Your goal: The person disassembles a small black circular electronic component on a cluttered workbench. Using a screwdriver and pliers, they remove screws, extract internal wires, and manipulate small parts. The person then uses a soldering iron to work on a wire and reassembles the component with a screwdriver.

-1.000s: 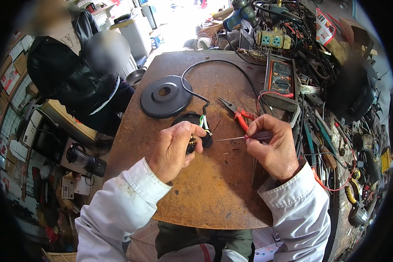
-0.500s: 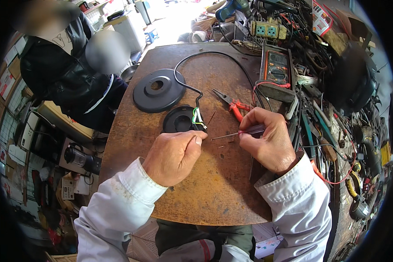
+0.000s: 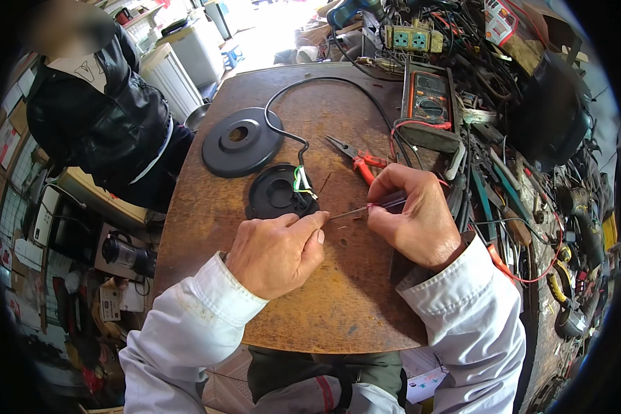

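Note:
Between the thumb and fingers of my right hand [image 3: 417, 217] is a screwdriver [image 3: 350, 212], its thin metal shaft pointing left. Its tip meets the fingertips of my left hand [image 3: 276, 252], whose fingers are closed; what they pinch, if anything, is hidden. Just beyond the left hand lies a round black base [image 3: 263, 190], open side up. White and green-yellow wires [image 3: 300, 181] stick out there from the end of a black cable [image 3: 324, 80] that loops over the table. A larger black disc cover [image 3: 221, 148] with a centre hole rests farther left.
Red-handled long-nose pliers [image 3: 362, 164] lie beyond my right hand. A multimeter [image 3: 431, 96] with red leads sits in a tray at the back right. Hand tools and cables crowd the right side. Across the wooden table [image 3: 324, 317], at far left, stands a person in a black jacket [image 3: 110, 117].
The screwdriver tip has come left against my left fingertips, with my right hand moving slightly left. The whole view has shifted a little. The person's rounded, blurred item has gone from view.

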Motion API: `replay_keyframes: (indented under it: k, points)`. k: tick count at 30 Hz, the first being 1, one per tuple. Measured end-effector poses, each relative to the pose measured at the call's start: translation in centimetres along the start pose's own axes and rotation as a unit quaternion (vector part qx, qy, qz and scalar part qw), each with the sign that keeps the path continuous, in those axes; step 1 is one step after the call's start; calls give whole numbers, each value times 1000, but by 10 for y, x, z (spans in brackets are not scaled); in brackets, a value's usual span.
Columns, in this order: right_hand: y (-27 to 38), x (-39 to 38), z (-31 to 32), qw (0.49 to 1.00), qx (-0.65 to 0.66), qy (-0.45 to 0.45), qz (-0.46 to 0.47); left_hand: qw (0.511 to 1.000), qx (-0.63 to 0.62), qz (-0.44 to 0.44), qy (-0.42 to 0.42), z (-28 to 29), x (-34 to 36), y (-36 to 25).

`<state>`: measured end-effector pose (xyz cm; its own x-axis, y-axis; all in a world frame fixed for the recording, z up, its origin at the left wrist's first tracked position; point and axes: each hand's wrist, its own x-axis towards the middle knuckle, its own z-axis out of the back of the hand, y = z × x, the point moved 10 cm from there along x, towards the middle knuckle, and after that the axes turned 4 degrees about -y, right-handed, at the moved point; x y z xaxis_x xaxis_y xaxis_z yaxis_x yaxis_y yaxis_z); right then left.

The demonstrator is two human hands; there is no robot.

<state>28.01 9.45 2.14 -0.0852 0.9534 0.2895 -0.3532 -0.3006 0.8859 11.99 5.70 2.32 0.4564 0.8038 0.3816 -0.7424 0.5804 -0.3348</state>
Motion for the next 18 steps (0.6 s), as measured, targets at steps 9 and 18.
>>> replay_keyframes:
  k: [9,18]
  points:
    - [-1,0,-1,1000,-2,4,-4,999,29,-23,11,-5,-1,-4]
    - [3,3,23,995,44,-71,-48,996,-75,-23,-41,-1,-2,7]
